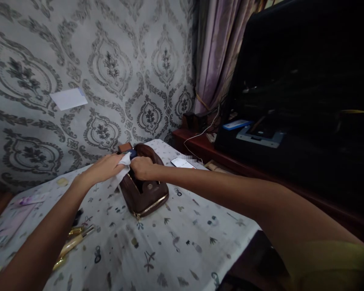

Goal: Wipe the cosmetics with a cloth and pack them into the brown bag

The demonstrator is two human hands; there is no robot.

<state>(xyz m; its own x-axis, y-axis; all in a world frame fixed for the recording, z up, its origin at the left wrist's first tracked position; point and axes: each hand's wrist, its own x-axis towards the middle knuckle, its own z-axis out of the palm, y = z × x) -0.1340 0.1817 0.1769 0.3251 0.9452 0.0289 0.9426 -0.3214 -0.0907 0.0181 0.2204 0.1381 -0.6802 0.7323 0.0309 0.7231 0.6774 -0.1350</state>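
A brown handbag [148, 202] with gold zips stands on the patterned cloth, its top unzipped. My left hand [104, 167] is at the bag's left side, with a crumpled white tissue or cloth [125, 159] pinched in its fingers. My right hand [143, 168] is closed in a fist over the bag's opening, close to the left fingertips. Between the hands shows a small dark blue item [133, 153]; I cannot tell which hand holds it. The bag's inside is mostly hidden by my right hand.
A lit phone [182, 163] lies right of the bag on the covered table [176, 266]. Gold-coloured cosmetic tubes [71, 245] lie near my left forearm. Pink-and-white packages [13, 224] are at far left. A big black screen [291, 101] stands on a red-brown cabinet [192, 141], with a white cable [200, 135].
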